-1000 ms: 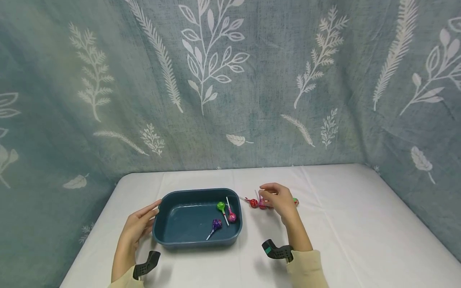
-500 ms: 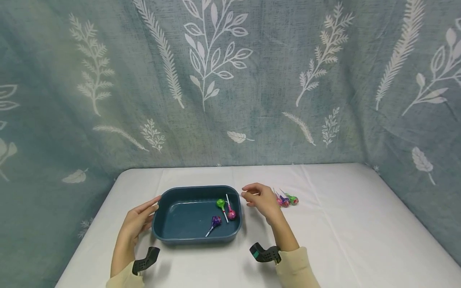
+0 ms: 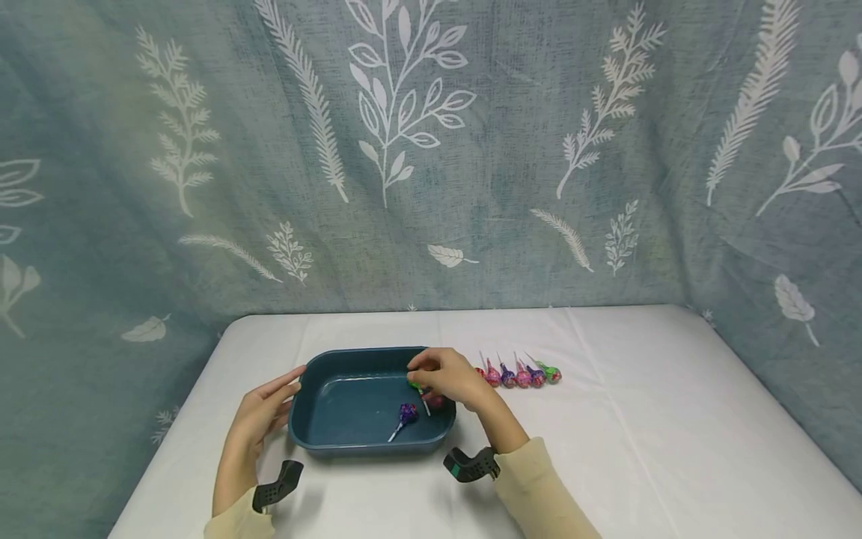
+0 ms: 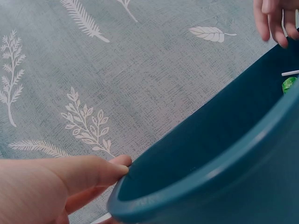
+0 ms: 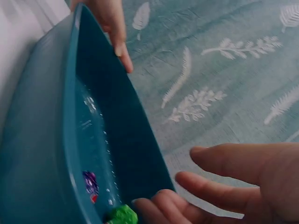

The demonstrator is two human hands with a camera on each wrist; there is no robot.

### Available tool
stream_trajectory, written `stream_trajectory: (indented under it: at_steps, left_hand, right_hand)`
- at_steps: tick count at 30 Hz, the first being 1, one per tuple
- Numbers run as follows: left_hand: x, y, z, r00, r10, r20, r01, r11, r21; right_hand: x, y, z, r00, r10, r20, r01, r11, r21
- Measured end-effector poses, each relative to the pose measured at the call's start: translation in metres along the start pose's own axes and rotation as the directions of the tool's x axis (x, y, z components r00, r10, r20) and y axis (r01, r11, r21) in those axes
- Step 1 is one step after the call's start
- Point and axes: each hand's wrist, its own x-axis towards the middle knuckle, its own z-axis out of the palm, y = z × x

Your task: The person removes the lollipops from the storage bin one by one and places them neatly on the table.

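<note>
A dark teal plastic bin point(image 3: 350, 450) stands on the white-covered table. My left hand point(image 3: 259, 412) rests against its left end, thumb and fingertips at the rim; the left wrist view shows the thumb point(image 4: 105, 172) on the edge. Over the bin's right end hovers my right hand point(image 3: 447, 378), its fingers loosely bent and apart, with nothing between them in the right wrist view. Beneath it lie a green lollipop point(image 3: 424, 402) and a pink lollipop point(image 3: 435, 400), both partly covered by the hand. A purple lollipop point(image 3: 407, 414) lies farther left inside.
Right of the bin, several lollipops lie in a row on the table, from a red lollipop point(image 3: 480, 372) partly behind the right hand to a green lollipop point(image 3: 553, 373) at the far end. A leaf-patterned curtain point(image 3: 431, 187) hangs behind the table point(image 3: 606, 464).
My right hand has moved left from above the row of lollipops to over the bin's right end, uncovering most of the row. The left hand stays at the bin's left end.
</note>
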Motion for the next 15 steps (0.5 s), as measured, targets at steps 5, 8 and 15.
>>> stream_trajectory:
  at_steps: [5, 8, 15]
  left_hand:
    - [0.001, -0.001, 0.001, 1.000, -0.003, -0.004, 0.003, 1.000, -0.008]
    - [0.001, -0.001, 0.001, 1.000, 0.009, -0.004, -0.009, 1.000, 0.000]
    - [-0.002, 0.001, 0.000, 1.000, 0.014, 0.000, -0.014, 1.000, -0.005]
  right_hand:
    - [0.007, -0.002, 0.008, 0.996, 0.039, 0.077, -0.031, 0.994, -0.101]
    - [0.010, -0.002, 0.013, 0.994, 0.062, 0.090, -0.049, 0.990, -0.134]
    - [0.017, -0.002, 0.021, 0.991, 0.090, 0.103, -0.058, 0.960, -0.276]
